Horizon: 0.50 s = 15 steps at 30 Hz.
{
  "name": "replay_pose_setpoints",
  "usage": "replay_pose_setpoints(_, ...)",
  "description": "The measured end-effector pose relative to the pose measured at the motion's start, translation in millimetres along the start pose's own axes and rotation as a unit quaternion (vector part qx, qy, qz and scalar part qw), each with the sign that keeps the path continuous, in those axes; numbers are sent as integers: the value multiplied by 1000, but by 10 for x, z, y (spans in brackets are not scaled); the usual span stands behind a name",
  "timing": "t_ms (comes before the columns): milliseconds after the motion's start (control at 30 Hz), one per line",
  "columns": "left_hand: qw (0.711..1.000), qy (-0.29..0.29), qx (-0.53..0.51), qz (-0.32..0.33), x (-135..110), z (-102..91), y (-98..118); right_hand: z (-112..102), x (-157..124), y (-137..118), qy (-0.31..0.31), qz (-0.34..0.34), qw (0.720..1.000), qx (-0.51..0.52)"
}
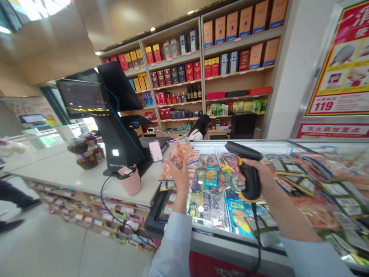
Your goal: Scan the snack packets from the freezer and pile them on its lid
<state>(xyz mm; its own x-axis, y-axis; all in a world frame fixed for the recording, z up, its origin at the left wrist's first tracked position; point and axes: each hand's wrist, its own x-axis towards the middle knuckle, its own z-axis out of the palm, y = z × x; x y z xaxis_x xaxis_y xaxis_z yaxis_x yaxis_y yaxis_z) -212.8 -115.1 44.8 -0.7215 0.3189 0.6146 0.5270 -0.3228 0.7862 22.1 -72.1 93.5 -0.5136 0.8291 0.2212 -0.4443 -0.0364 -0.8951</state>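
Note:
A black barcode scanner (250,179) with yellow trim is in my right hand (261,173), its head pointing left and its cord hanging down over the freezer's front edge. My left hand (180,175) reaches over the freezer's left end, thumb and fingers around a clear plastic bag of orange-pink food (183,149); the exact grip is partly hidden. Another similar bag (165,170) is just left of that hand. Under both hands, the glass top of the chest freezer (207,232) bears or covers many colourful packets, among them a blue packet (211,176).
To the left, a white counter (106,192) carries a black checkout terminal (123,127), a pink cup (129,182), a phone (155,151) and stacked jars (86,152). A person (199,129) is behind the freezer, before shelves of boxed bottles (174,75). Another person's legs (17,198) show far left.

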Motion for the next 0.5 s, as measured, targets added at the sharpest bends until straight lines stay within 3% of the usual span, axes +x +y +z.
replay_pose_setpoints(133,987,90,132,-28,359,-449,-348,319,345,482,-32,26,997,63)
replay_pose_setpoints(233,958,84,267,-65,528,-568,-682,371,551,876,-56,55,994,76)
replay_pose_setpoints(367,938,1,334,-95,595,-429,-1022,280,716,1289,-48,82,990,104)
replay_pose_setpoints(500,930,-40,354,-88,561,-211,-1154,188,773,1474,-24,108,988,107)
